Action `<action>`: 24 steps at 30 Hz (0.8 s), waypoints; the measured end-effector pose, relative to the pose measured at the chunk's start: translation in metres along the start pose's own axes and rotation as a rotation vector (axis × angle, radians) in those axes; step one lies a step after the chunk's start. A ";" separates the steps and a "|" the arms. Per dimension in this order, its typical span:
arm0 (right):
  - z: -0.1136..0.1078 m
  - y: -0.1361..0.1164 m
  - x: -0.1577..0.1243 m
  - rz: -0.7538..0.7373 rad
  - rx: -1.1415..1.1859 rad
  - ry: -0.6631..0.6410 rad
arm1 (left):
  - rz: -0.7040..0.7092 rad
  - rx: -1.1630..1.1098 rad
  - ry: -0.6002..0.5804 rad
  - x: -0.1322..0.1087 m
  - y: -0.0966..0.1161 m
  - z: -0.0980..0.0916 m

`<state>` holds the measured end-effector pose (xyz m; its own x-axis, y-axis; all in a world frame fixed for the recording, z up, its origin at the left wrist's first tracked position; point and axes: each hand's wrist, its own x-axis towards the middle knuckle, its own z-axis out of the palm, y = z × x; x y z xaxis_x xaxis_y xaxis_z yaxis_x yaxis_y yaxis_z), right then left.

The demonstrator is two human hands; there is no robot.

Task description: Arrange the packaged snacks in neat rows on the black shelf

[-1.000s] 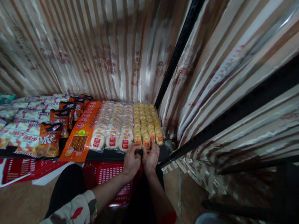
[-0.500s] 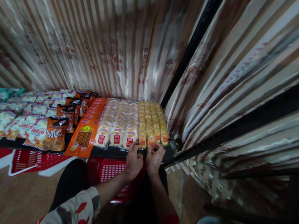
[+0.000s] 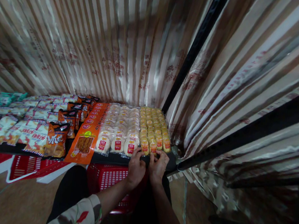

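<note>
Touching front yellow packets point(image 3: 154, 132), 12 o'clock of both hands, at the shelf point(image 3: 106, 158) edge: left hand point(image 3: 136, 168), right hand point(image 3: 158, 167), fingers curled, grip cannot be told. Position unchanged over the last second; front-row adjustment apparently ongoing.

Left hand point(image 3: 136, 168) and right hand point(image 3: 158, 166) touch front yellow packets point(image 3: 153, 141) on shelf point(image 3: 109, 158).
</note>
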<state>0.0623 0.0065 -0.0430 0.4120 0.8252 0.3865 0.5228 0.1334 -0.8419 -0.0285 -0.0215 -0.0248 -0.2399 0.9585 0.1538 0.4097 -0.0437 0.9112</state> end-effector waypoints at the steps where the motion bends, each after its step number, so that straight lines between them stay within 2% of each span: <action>1: -0.001 0.000 -0.001 0.000 -0.005 0.007 | 0.000 0.002 0.011 0.000 0.000 0.000; 9: 0.002 0.009 -0.003 0.009 -0.051 -0.005 | 0.021 0.002 0.002 0.003 -0.001 0.002; 18: 0.003 0.006 -0.006 0.024 -0.045 0.018 | 0.033 0.015 -0.008 0.003 -0.006 0.000; 24: 0.001 0.007 -0.010 0.010 -0.022 -0.012 | 0.039 -0.019 -0.002 0.003 -0.004 -0.003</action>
<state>0.0612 0.0000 -0.0528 0.4084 0.8330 0.3733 0.5351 0.1129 -0.8372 -0.0337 -0.0188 -0.0270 -0.2220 0.9567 0.1883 0.4021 -0.0861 0.9115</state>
